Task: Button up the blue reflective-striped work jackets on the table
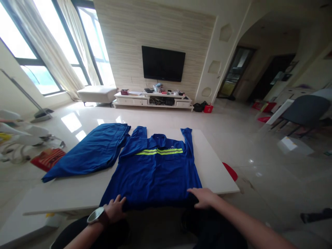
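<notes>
A blue work jacket (pixel 158 173) with yellow-green reflective stripes across its chest lies spread out, collar away from me, its hem at the near table edge. My left hand (pixel 115 208), with a watch on the wrist, rests on the jacket's lower left corner, fingers apart. On the lower right corner lies my right hand (pixel 203 197), its fingers also spread. To the left of the jacket is a folded blue garment (pixel 88 152). Both garments lie on a white table (pixel 212 169).
Beyond the table stand a low white TV cabinet (pixel 132 101) and a white bench (pixel 97 94). A red bag (pixel 48 159) is at the left, behind the folded garment. A red round object (pixel 230 172) shows past the table's right edge. A dark chair (pixel 304 110) stands at the right.
</notes>
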Tool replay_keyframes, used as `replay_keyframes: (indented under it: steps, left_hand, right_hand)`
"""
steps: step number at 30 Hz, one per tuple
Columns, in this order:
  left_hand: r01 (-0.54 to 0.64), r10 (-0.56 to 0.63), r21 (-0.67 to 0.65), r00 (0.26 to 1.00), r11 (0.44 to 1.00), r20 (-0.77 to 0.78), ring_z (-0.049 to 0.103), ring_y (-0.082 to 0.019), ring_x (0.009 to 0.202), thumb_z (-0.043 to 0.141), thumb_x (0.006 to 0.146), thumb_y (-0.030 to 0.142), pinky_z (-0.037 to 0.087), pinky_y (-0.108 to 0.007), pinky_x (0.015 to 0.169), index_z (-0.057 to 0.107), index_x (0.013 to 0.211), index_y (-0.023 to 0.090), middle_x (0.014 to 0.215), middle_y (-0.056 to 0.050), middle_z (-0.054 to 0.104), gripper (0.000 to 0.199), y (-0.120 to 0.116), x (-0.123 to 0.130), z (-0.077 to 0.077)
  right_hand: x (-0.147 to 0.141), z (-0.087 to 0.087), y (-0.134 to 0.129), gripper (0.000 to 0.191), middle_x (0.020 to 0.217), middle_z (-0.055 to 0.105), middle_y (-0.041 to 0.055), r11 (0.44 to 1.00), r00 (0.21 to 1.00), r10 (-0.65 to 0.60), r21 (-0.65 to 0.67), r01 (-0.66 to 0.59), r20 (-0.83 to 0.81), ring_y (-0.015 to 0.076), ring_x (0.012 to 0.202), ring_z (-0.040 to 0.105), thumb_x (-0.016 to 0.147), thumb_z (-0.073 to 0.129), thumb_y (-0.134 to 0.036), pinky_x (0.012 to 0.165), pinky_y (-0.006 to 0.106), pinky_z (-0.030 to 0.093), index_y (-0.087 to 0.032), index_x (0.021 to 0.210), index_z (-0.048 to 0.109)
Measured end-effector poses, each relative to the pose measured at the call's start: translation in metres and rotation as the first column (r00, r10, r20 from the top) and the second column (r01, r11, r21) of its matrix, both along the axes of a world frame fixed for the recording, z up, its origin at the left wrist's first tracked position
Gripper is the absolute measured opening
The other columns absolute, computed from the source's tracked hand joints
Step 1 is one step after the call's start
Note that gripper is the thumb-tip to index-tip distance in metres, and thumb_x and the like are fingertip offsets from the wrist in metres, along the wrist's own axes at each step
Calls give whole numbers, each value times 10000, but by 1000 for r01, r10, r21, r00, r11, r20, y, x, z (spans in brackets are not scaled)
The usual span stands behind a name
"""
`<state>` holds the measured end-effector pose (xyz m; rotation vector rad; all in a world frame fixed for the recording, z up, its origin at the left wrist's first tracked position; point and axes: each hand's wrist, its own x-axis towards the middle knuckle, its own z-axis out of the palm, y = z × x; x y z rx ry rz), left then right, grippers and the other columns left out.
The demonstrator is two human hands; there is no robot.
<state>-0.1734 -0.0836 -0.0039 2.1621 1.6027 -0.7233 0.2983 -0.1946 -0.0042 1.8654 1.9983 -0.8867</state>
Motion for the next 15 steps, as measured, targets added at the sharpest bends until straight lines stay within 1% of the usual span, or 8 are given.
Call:
replay_keyframes:
  steps: [1, 2, 4, 5, 8, 11, 13, 15]
  left_hand:
    - [23, -23, 17, 999, 1000, 27, 422, -440, 1454, 595, 774, 375, 419, -629, 1072, 482, 1541, 241, 1651, -199, 355, 787, 6, 11, 7]
    - [52, -55, 39, 996, 998, 65, 423, -418, 1457, 569, 808, 377, 425, -608, 1075, 493, 1528, 225, 1643, -205, 363, 740, 14, 25, 14]
    - [103, -114, 74, 978, 992, 175, 402, -383, 1475, 525, 862, 393, 432, -566, 1092, 450, 1551, 207, 1648, -198, 350, 718, 32, 59, 28]
    - [128, -146, 86, 959, 988, 242, 407, -364, 1473, 506, 883, 401, 434, -545, 1101, 433, 1559, 214, 1644, -182, 357, 706, 41, 78, 33]
    - [179, -200, 89, 902, 980, 382, 407, -330, 1472, 513, 890, 371, 434, -508, 1125, 457, 1535, 241, 1625, -143, 385, 660, 62, 131, 40]
    - [213, -212, 50, 862, 976, 461, 323, -315, 1530, 516, 890, 350, 390, -504, 1184, 463, 1536, 262, 1656, -101, 353, 654, 71, 166, 32]
    - [242, -215, 2, 857, 970, 468, 177, -335, 1587, 558, 852, 322, 293, -568, 1240, 424, 1571, 265, 1708, -71, 263, 734, 71, 179, 25]
    - [284, -251, 2, 842, 959, 478, 33, -334, 1610, 578, 823, 276, 157, -632, 1268, 389, 1596, 288, 1745, -28, 148, 795, 71, 188, 18]
  right_hand:
    - [7, 8, 15, 764, 1460, 583, 136, 990, 998, -67, 127, 68, -8, 358, 1295, 587, 811, 682, -427, 1063, 472, 445, -299, 1529, 453]
    - [15, 16, 33, 603, 1351, 654, 126, 962, 989, -148, 232, 145, -5, 318, 1199, 639, 867, 619, -399, 1002, 416, 468, -265, 1448, 531]
    - [32, 28, 75, 368, 1189, 714, 98, 881, 948, -319, 370, 294, 5, 259, 1067, 672, 907, 565, -346, 890, 329, 473, -221, 1245, 640]
    - [41, 31, 97, 290, 1125, 725, 90, 837, 917, -398, 414, 359, 10, 242, 1016, 675, 913, 552, -323, 839, 307, 467, -203, 1153, 662]
    - [63, 27, 160, 231, 1070, 715, 120, 748, 845, -534, 484, 454, 33, 243, 975, 663, 935, 488, -267, 769, 307, 451, -162, 1049, 659]
    - [80, 12, 214, 245, 1186, 679, 154, 689, 799, -599, 537, 487, 44, 255, 1075, 631, 943, 478, -245, 810, 315, 454, -151, 1105, 638]
    - [88, 1, 245, 261, 1272, 646, 157, 661, 785, -618, 571, 487, 47, 260, 1183, 580, 943, 503, -239, 887, 319, 448, -163, 1164, 620]
    - [95, -8, 272, 260, 1299, 636, 149, 644, 779, -626, 592, 484, 45, 264, 1255, 530, 937, 539, -245, 959, 335, 432, -180, 1176, 620]
